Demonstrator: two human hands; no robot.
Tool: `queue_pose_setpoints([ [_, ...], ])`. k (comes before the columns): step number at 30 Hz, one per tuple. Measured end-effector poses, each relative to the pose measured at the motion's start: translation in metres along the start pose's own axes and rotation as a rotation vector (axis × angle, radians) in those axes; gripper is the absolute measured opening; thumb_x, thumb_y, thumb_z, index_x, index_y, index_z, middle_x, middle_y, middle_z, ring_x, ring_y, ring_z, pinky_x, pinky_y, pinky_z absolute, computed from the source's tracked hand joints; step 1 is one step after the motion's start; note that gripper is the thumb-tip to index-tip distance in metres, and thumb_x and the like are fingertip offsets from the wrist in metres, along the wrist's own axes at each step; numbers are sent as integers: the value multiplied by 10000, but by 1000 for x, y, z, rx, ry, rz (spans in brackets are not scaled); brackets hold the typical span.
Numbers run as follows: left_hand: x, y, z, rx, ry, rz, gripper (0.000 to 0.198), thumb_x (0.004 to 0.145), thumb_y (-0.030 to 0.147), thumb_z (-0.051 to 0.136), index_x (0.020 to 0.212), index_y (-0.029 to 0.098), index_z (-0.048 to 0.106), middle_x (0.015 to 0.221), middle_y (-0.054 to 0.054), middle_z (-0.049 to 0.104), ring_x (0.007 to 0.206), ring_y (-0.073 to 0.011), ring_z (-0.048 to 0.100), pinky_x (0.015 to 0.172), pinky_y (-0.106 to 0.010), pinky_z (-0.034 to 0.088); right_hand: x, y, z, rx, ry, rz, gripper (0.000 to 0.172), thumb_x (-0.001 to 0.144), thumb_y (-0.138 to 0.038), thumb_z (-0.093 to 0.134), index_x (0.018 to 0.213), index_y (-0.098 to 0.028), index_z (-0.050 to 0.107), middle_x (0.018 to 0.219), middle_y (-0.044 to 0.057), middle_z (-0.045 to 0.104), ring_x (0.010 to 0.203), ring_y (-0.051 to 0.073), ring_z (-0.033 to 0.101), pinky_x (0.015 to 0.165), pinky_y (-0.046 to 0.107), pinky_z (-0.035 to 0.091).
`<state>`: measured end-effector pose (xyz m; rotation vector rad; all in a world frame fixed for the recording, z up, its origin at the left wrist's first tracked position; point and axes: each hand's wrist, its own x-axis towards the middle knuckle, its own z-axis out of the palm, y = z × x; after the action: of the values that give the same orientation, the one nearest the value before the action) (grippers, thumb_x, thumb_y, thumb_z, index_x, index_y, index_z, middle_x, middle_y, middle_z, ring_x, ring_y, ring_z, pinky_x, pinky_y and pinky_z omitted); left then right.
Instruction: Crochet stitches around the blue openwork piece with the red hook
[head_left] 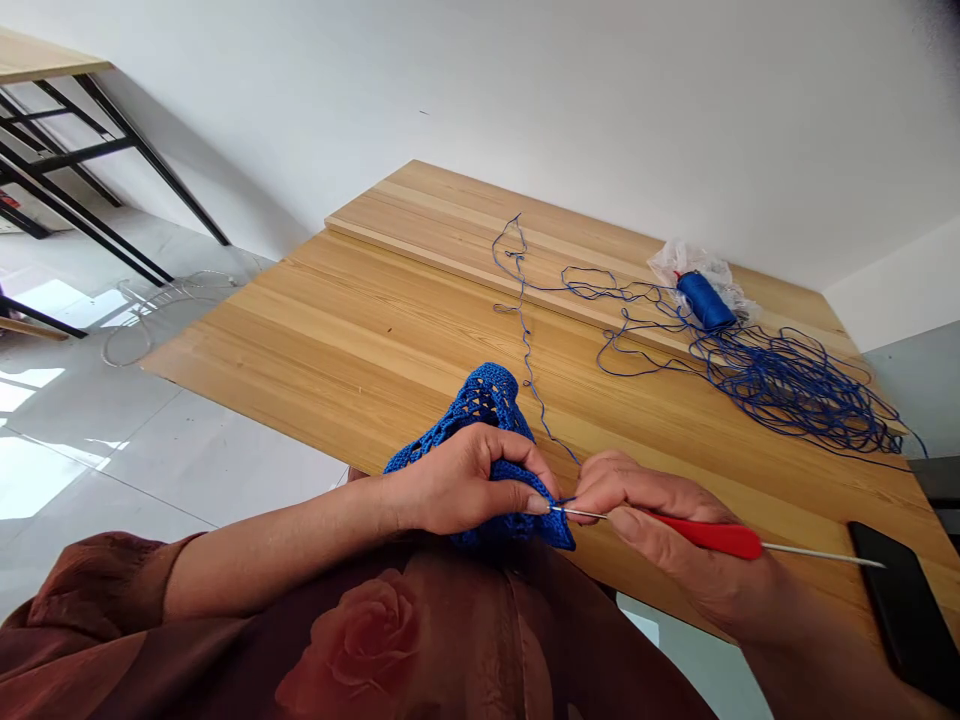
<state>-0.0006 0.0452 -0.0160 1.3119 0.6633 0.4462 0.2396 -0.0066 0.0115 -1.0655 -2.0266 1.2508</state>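
My left hand (480, 480) pinches the edge of a blue crocheted piece (487, 390) between thumb and forefinger, at the table's near edge. Wrapped round the red handle of a crochet hook (712, 535) is my right hand (660, 500). The hook's thin metal shaft points left, its tip at the piece's edge beside my left thumb. A second metal end sticks out of the handle to the right. Blue yarn (526, 345) trails over the table to my right hand and the piece. Part of the crocheted piece is hidden behind my left hand.
A blue yarn spool (705, 300) lies against a clear plastic bag (686, 260) at the back right. Loose tangled yarn (802, 385) spreads in front of it on the wooden table (300, 330). A black phone (904, 610) lies at the right edge. Another table (52, 55) stands far left.
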Motion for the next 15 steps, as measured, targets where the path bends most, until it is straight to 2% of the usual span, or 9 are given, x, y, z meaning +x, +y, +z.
queue_pose_setpoints([
  [1, 0, -1, 0, -26, -19, -13, 104, 818, 205, 726, 882, 124, 739, 865, -49, 743, 788, -140, 648, 764, -238, 508, 1, 5, 4, 31, 32, -2, 189, 1008, -300, 510, 968, -235, 682, 874, 45, 670, 833, 197, 658, 757, 356, 572],
  [3, 1, -4, 0, -72, -7, -42, 117, 805, 223, 742, 876, 131, 736, 830, -32, 728, 751, -129, 632, 727, -228, 499, 1, 12, 14, -8, 125, -99, 174, 1002, -343, 522, 977, -232, 654, 886, 49, 661, 854, 205, 653, 769, 366, 566],
  [6, 3, -8, 2, -127, 73, -75, 151, 782, 243, 770, 877, 130, 744, 791, -21, 714, 722, -121, 618, 720, -227, 493, -3, 18, 27, -319, 267, -248, 190, 982, -346, 564, 1107, -226, 643, 1019, 89, 688, 991, 246, 653, 873, 417, 554],
  [8, 3, -9, 4, -159, 112, -83, 165, 775, 243, 778, 887, 126, 748, 801, -24, 721, 730, -122, 621, 745, -234, 498, -5, 20, 32, -499, 338, -296, 210, 967, -275, 582, 1167, -221, 617, 1086, 104, 696, 1048, 259, 654, 917, 430, 550],
  [11, 3, -7, 7, -173, 146, -85, 171, 777, 247, 780, 896, 127, 748, 836, -29, 736, 762, -130, 639, 776, -244, 506, -7, 22, 38, -608, 400, -316, 280, 935, -143, 572, 1204, -221, 578, 1119, 107, 701, 1049, 248, 670, 925, 414, 562],
  [15, 2, -2, 11, -100, 169, -101, 169, 797, 273, 771, 878, 128, 741, 846, -39, 747, 774, -144, 651, 765, -255, 514, -5, 25, 44, -636, 441, -288, 269, 940, -120, 533, 1191, -214, 553, 1119, 107, 699, 1013, 222, 691, 879, 373, 580],
])
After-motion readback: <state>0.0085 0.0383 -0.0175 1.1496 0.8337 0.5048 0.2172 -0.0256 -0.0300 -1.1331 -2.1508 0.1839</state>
